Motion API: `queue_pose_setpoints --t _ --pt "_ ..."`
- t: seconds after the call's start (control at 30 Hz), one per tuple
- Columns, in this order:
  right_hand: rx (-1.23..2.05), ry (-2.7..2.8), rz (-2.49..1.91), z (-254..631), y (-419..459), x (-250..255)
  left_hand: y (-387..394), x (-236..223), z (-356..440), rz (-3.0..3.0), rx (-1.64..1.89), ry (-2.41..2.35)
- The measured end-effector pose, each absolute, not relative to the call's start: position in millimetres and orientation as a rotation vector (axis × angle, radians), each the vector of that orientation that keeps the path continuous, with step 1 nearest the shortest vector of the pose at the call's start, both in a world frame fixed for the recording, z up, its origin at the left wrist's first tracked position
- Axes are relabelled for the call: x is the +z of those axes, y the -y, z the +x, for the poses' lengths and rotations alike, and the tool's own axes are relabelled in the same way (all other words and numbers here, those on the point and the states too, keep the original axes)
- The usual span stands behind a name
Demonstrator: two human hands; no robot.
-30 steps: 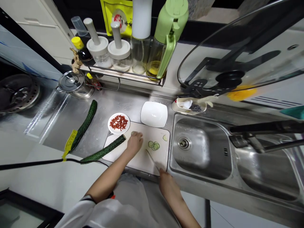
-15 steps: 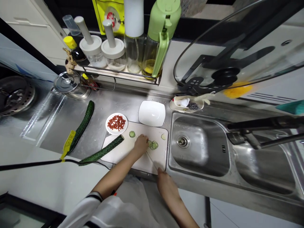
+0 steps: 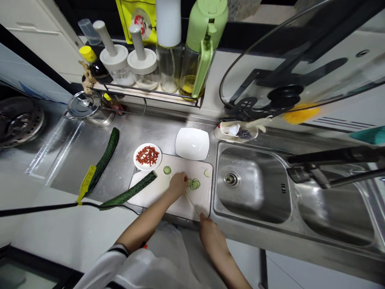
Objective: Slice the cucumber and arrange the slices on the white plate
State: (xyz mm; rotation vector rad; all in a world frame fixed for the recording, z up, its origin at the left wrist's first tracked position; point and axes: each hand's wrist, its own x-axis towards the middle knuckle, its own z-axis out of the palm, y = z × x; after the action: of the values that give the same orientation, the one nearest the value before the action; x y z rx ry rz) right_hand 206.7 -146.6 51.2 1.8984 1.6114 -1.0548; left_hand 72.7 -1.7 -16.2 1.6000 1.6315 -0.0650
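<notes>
Holding knife, dish beyond, sink beside

Before me, the board lies on the surface. On its right half are slices, with one slice at its back right corner and another slice near its back left. One cucumber lies partly on its left side, the other cucumber farther left. The plate is by its back left corner, the bowl just behind, the sink to its right.
</notes>
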Motion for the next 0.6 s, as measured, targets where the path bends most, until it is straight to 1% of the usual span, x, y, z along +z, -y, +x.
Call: queue_pose_setpoints --t 0.17,0.3,0.6 --pt "-1.132 -1.631 1.879 217.4 143.7 57.0 5.0 -21.1 60.6 1.567 0.000 -1.652" --pt "-1.122 -1.661 1.897 221.4 140.8 59.3 6.8 -21.0 44.9 1.543 0.035 -1.671" --pt "-1.033 -1.685 1.883 201.7 123.8 54.6 2.9 -13.4 18.4 1.492 -0.073 -1.684"
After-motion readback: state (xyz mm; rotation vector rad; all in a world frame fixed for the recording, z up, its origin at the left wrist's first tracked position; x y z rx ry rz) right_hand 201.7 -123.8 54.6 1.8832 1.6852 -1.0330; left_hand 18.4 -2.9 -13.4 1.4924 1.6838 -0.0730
